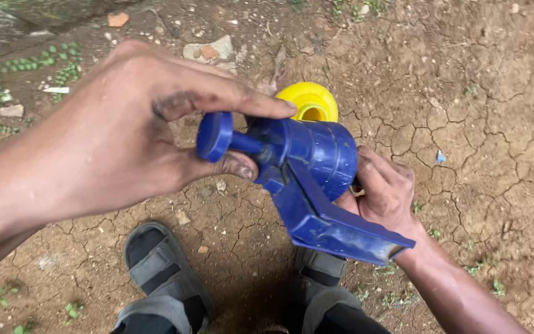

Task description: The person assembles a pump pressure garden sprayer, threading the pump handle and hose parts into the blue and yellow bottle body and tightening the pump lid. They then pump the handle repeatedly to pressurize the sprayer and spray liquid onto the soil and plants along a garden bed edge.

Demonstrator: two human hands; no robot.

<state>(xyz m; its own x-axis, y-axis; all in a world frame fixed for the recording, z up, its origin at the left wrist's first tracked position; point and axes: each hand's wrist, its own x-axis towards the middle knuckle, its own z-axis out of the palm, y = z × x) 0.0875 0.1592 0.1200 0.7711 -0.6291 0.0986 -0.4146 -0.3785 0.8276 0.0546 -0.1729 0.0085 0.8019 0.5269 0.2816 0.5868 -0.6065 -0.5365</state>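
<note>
Head view: both hands work a blue plastic pump head (307, 179), held in the air above cracked dirt ground (502, 136), between the two sandalled feet (159, 272). Left hand (118, 136) pinches the round blue knob (214, 136) on its short stem, thumb under, forefinger across the top. Right hand (387, 192) is closed around the far side of the body, the long blue lever (341, 232) jutting toward the camera. A yellow cap (309, 102) sits behind, partly hidden. Step looks like fitting or pulling the knob stem; next move likely needs a steady right grip while the left pushes or twists.
</note>
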